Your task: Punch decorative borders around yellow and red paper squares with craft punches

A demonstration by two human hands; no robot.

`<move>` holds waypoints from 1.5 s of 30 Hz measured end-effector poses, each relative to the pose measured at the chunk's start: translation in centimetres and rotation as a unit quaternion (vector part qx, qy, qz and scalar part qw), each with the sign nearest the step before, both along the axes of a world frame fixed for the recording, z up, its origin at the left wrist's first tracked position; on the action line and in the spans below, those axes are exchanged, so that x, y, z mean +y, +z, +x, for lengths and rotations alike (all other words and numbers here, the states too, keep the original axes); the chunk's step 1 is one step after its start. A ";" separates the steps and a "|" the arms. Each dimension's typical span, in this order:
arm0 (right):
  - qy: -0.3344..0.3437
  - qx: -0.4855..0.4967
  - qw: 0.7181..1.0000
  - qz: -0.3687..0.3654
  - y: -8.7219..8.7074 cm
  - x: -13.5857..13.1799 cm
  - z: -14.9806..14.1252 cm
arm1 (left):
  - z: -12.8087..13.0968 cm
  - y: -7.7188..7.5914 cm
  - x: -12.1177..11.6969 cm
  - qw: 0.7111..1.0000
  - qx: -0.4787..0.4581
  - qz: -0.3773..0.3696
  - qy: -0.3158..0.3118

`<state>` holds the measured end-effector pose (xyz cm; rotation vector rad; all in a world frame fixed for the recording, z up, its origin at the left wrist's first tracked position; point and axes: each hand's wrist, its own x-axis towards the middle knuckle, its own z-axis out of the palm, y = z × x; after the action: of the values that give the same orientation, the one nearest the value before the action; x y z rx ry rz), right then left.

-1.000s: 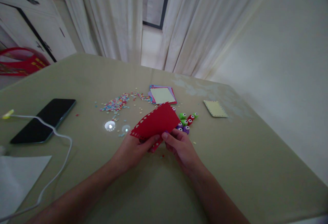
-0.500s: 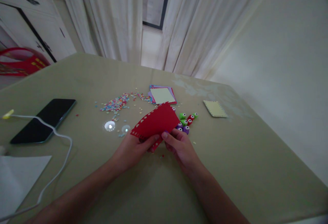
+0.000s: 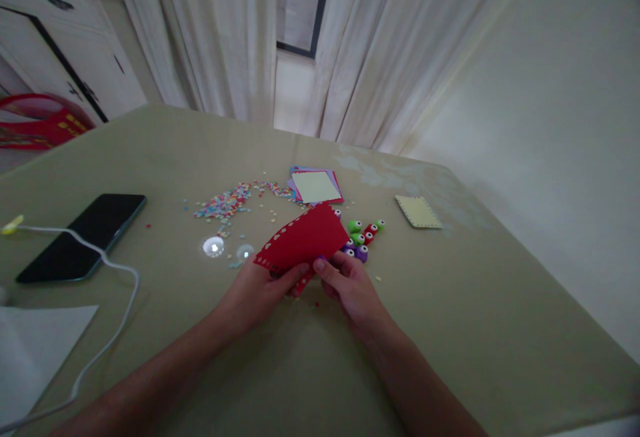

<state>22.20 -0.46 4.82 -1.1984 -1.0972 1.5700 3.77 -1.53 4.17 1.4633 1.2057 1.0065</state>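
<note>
A curved sheet of red paper (image 3: 310, 238), with small cut-out shapes along its edges, is held low over the table. My left hand (image 3: 260, 287) is closed on its lower left part, thumb on top. At its lower right edge, my right hand (image 3: 350, 283) is closed in a pinch. A bit of purple shows by the right thumb tip; what it belongs to is hidden. Just beyond my right hand lie several small eyed figures (image 3: 358, 239) in purple, green and red, partly covered by the paper.
Colourful confetti (image 3: 226, 202) lies scattered left of a stack of paper squares (image 3: 316, 187). A pale yellow square with notched edges (image 3: 419, 212) is at right. Two clear round pieces (image 3: 214, 246), a black phone (image 3: 85, 237), a white cable (image 3: 117, 263) and white paper (image 3: 43, 350) are at left.
Both hands keep the same hold on the red paper, with hardly any movement. The whole view has shifted very slightly.
</note>
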 end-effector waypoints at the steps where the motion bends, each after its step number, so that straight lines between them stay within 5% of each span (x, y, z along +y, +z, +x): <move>1: -0.003 0.002 1.000 -0.001 0.0 0.0 -0.1 | 0.0 0.0 0.0 1.000 0.001 -0.001 -0.001; 11: 0.000 0.048 0.999 -0.013 0.5 -0.3 -0.3 | 0.1 -0.2 -0.1 1.000 0.008 0.003 -0.001; 20: -0.003 0.072 0.997 -0.016 0.4 0.2 0.2 | -0.1 1.0 0.2 0.995 -0.004 -0.004 0.103; 29: 0.002 -0.112 0.985 0.133 0.9 0.2 0.9 | -0.4 2.0 0.1 0.989 -0.009 0.010 0.144; 32: 0.046 -0.272 0.940 0.200 1.2 -0.1 1.3 | -0.4 1.9 0.1 0.989 -0.008 0.006 0.144; 37: 0.203 -0.446 0.797 0.353 1.4 -0.3 2.0 | -0.4 2.3 0.1 0.986 -0.001 0.000 0.166; 41: 0.251 -0.459 0.771 0.364 0.8 -0.2 2.1 | -0.4 2.5 0.2 0.981 0.002 -0.002 0.193; 45: 0.209 -0.491 0.763 0.365 0.0 0.1 2.0 | -1.0 2.0 0.2 0.981 0.025 -0.005 0.190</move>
<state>24.21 -0.38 4.86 -1.2245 -2.5058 0.4961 2.78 -1.33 6.14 1.2818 1.5629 1.2188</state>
